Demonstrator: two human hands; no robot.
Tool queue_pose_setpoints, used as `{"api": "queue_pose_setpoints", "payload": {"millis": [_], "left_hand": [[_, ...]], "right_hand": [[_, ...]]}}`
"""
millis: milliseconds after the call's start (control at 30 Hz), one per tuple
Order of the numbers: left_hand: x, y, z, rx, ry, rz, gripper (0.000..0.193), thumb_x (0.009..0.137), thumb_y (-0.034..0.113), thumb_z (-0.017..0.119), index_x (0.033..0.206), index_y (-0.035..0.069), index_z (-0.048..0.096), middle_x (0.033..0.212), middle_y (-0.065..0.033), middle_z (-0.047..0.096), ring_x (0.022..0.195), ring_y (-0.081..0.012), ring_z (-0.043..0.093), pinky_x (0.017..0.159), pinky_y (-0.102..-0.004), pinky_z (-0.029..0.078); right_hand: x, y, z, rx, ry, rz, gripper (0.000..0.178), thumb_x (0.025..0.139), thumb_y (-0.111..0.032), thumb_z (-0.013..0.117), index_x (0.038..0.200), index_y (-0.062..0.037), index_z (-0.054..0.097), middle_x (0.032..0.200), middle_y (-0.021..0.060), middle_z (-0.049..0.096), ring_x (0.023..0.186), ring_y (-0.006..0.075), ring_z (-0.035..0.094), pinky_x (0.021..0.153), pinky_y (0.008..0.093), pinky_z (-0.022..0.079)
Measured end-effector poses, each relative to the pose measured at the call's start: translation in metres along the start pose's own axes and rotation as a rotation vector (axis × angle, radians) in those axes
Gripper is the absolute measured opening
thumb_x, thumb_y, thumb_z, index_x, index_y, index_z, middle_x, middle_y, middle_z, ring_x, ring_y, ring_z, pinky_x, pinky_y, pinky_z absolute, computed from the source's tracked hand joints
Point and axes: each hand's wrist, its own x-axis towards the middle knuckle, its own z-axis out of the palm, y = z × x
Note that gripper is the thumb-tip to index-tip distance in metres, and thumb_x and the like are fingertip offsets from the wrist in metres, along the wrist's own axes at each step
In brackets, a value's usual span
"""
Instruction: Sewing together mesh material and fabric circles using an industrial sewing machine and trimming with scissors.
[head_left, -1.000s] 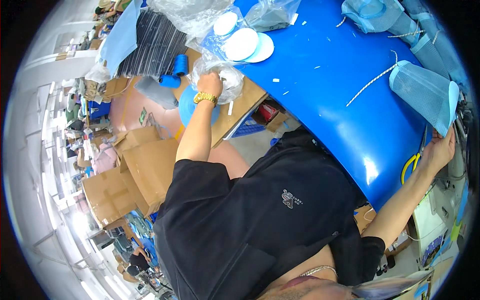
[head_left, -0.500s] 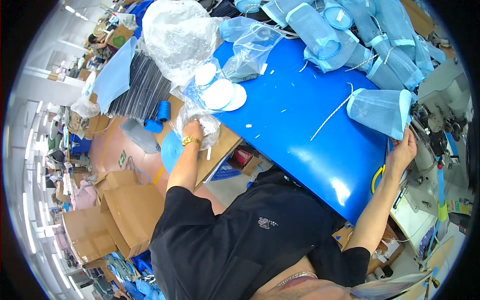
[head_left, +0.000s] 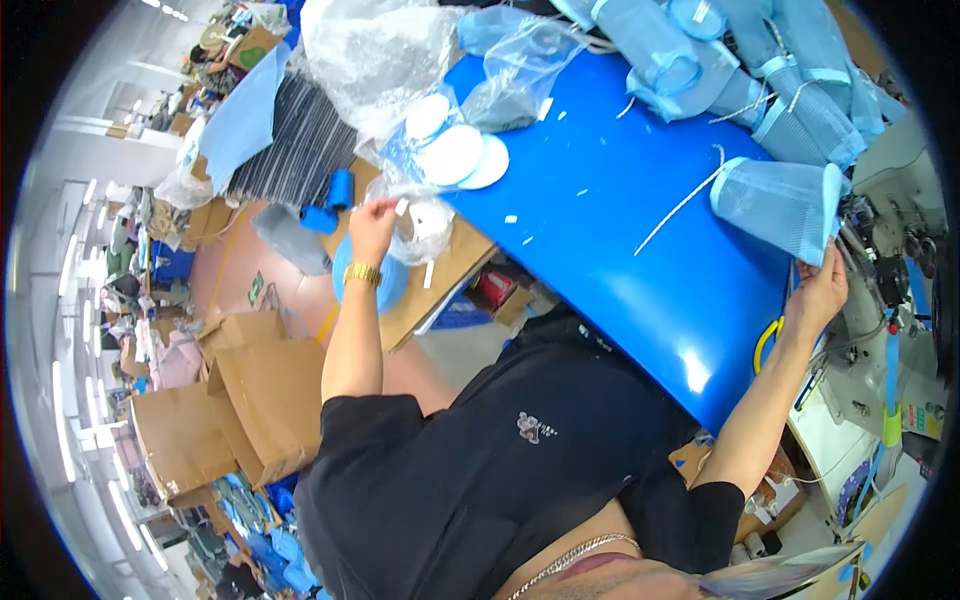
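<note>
My left hand (head_left: 372, 230) is raised at the left, fingers pinched on a small white tag (head_left: 402, 207). Just beside it is a clear plastic bag (head_left: 433, 222) with its mouth open, over a wooden board. My right hand (head_left: 822, 290) grips the hemmed rim of a light blue mesh drawstring bag (head_left: 765, 200) by the sewing machine (head_left: 880, 270). The mesh bag lies on its side on the blue table, and its white cord (head_left: 678, 210) trails to the left.
A heap of blue mesh bags (head_left: 800, 110) covers the far right of the blue table (head_left: 620, 260). White discs (head_left: 455, 155), a large plastic bag (head_left: 375, 60) and blue thread spools (head_left: 340, 190) are at the far left. Cardboard boxes (head_left: 265, 400) stand on the floor.
My left hand has come up out of the clear plastic bag with a white tag between its fingers. My right hand keeps hold of the mesh bag's rim. The view has shifted slightly.
</note>
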Motion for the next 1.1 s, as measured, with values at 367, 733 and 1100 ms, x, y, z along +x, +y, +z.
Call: {"api": "queue_pose_setpoints", "payload": {"millis": [367,733,1100], "left_hand": [[-0.029,0.207,0.046,-0.941,-0.587,-0.066,0.022,0.087,0.007,0.066,0.108,0.003,0.066,0.082,0.0017,0.066,0.061,-0.0025,0.051,0.052,-0.0177,0.037],[-0.095,0.292,0.102,-1.018,-1.049,0.012,0.027,0.086,-0.001,0.065,0.113,0.0,0.063,0.09,-0.0027,0.068,0.072,-0.0028,0.057,0.06,-0.0157,0.044],[-0.139,0.295,0.126,-1.036,-0.849,0.116,0.021,0.086,0.0,0.067,0.107,0.0,0.062,0.09,-0.0028,0.066,0.075,-0.0044,0.06,0.066,-0.0178,0.049]], "right_hand": [[-0.116,-0.039,0.023,-0.129,-0.104,0.159,0.022,0.095,-0.017,0.059,0.109,-0.0011,0.064,0.079,0.0055,0.066,0.07,0.0117,0.063,0.061,0.022,0.047],[-0.17,-0.052,0.068,-0.483,-0.493,-0.218,0.052,0.081,-0.001,0.067,0.131,-0.0059,0.052,0.127,0.0136,0.055,0.093,0.0154,0.064,0.077,0.0291,0.053],[-0.181,-0.019,0.062,0.004,-0.388,0.249,0.018,0.086,-0.005,0.068,0.101,0.0009,0.062,0.098,0.0081,0.067,0.079,0.0091,0.062,0.068,0.0219,0.05]]}}
